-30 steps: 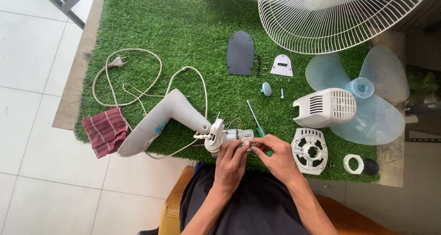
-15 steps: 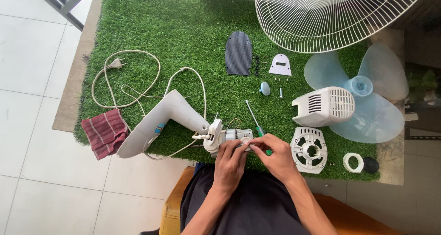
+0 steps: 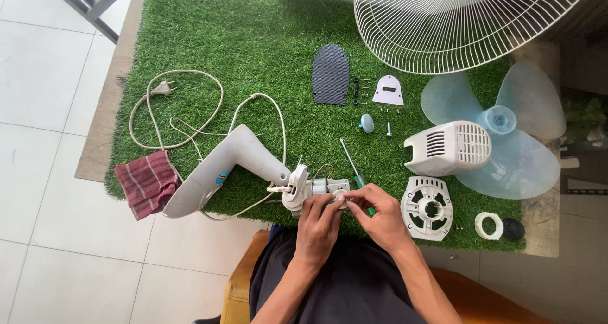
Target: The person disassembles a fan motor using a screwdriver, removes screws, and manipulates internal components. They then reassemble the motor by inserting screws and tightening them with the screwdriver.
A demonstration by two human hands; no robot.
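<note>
A small fan motor (image 3: 322, 187) with metal core and thin wires sits at the near edge of a green turf mat (image 3: 253, 45), joined to a white fan neck (image 3: 221, 169). My left hand (image 3: 318, 226) grips the motor from below. My right hand (image 3: 379, 215) pinches at the motor's right end with fingertips; what it holds there is too small to tell. A green-handled screwdriver (image 3: 350, 164) lies just beyond my right hand, its handle partly hidden by my fingers.
On the mat lie a white power cord with plug (image 3: 166, 108), a red striped cloth (image 3: 147, 181), a dark oval cover (image 3: 330, 74), small screws, a white motor housing (image 3: 451, 148), a round vented cap (image 3: 427, 208), a blue blade (image 3: 500, 134), and a wire guard (image 3: 456, 20).
Both hands stay on the motor with only slight finger movement. The view has shifted a little.
</note>
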